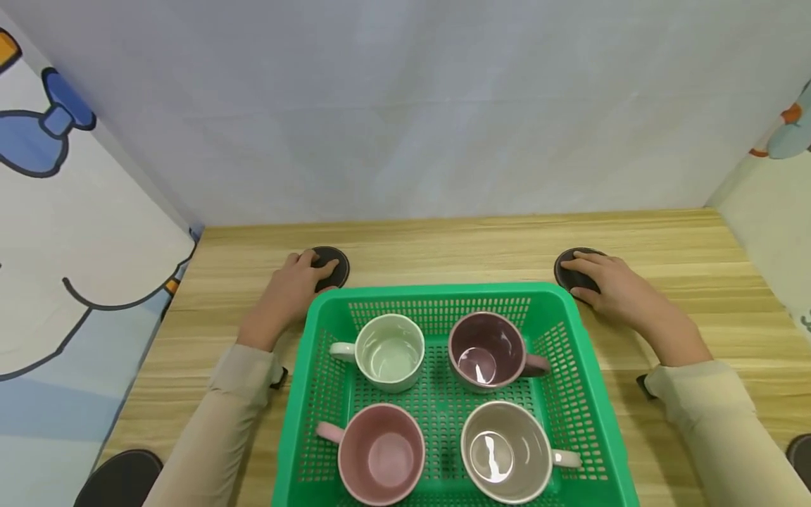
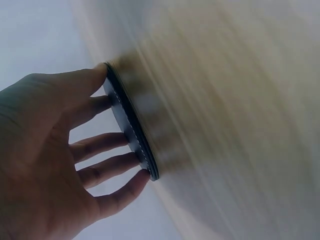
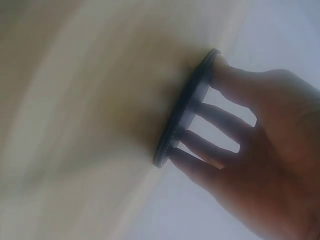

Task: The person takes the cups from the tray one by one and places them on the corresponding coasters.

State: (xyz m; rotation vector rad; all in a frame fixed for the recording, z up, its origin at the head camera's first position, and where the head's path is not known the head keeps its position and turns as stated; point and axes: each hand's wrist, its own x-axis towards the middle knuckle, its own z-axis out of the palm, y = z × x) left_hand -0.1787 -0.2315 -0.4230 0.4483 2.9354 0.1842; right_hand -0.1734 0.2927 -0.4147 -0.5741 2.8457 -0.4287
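Observation:
Far back on the left, my left hand (image 1: 298, 282) grips a round dark coaster (image 1: 340, 266) from above. In the left wrist view the thumb is at one end of its rim (image 2: 131, 135) and the fingertips are spread along its face toward the other end. My right hand (image 1: 611, 282) holds a matching coaster (image 1: 573, 274) at the back right. The right wrist view shows the thumb at the upper end of that coaster (image 3: 184, 112), the fingers reaching down its face. Both coasters appear flat, close on the wooden tabletop.
Between the arms stands a green basket (image 1: 443, 289) with a pale green mug (image 1: 389, 352), a plum mug (image 1: 484, 348), a pink mug (image 1: 381, 454) and a beige mug (image 1: 505, 451). More dark discs lie at front left (image 1: 120, 479) and right edge (image 1: 801, 458). A white curtain (image 1: 443, 141) hangs behind.

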